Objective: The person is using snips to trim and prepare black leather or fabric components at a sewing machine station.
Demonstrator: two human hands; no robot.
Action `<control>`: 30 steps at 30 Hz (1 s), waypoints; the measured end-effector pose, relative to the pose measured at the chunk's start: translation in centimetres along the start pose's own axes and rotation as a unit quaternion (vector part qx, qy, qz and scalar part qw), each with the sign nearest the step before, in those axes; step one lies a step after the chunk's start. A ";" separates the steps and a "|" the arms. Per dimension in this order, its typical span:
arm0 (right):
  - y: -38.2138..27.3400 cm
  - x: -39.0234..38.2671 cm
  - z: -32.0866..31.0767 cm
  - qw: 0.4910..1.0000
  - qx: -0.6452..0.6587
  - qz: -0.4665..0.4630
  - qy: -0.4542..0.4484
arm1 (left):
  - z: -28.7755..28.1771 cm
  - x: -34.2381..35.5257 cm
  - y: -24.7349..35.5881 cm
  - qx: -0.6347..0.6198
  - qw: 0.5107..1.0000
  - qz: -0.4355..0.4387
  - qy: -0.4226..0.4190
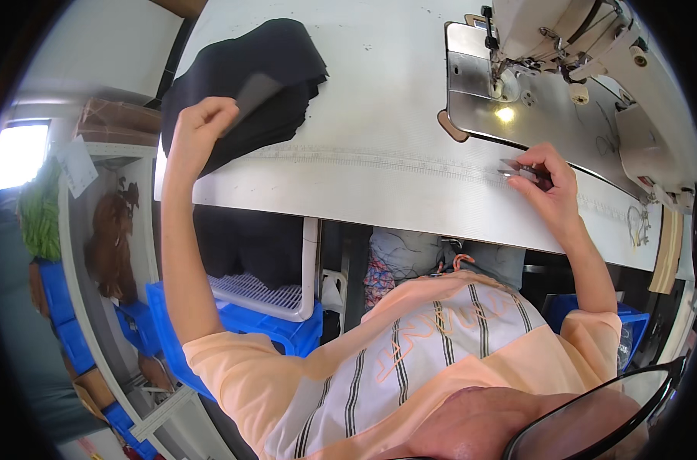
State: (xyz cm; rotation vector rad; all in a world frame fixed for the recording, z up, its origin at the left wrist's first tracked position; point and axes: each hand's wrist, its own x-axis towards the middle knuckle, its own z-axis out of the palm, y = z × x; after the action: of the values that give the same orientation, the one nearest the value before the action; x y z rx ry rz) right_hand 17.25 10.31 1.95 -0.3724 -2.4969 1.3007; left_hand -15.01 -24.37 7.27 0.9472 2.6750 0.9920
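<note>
My left hand (206, 126) is at the left end of the white table, its fingers pinched on a blurred dark grey piece of fabric (258, 98) raised over a stack of black fabric pieces (252, 50). Farther right, my right hand (548, 184) grips small metal thread snips (521, 170), blades pointing left, just over a measuring scale (379, 165) marked along the table's front. Behind that hand is a sewing machine (617, 130) with a steel bed plate (471, 100).
The white table (371, 84) has small scissors (638, 226) at its right end. Below it are a white basket (308, 291) of black fabric and blue crates (291, 328). Shelving (72, 238) with bins and a brown bundle stands at the left.
</note>
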 end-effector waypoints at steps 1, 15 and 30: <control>-0.1 0.0 -0.1 1.000 0.010 0.024 0.005 | 0.6 0.0 0.3 0.023 0.995 -0.002 0.097; 2.1 -0.4 -1.5 0.942 -0.231 -0.244 -0.020 | 19.9 -13.2 14.9 0.117 0.923 0.365 -0.025; 6.4 4.9 -8.6 0.884 -0.429 -0.175 0.062 | 19.2 -5.1 14.6 0.144 0.917 0.370 -0.029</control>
State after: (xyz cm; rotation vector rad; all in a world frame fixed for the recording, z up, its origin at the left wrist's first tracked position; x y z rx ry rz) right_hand 16.53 22.10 2.06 -0.1534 -2.7139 -0.0188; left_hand 2.79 -8.47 1.15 2.1057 2.4617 0.6292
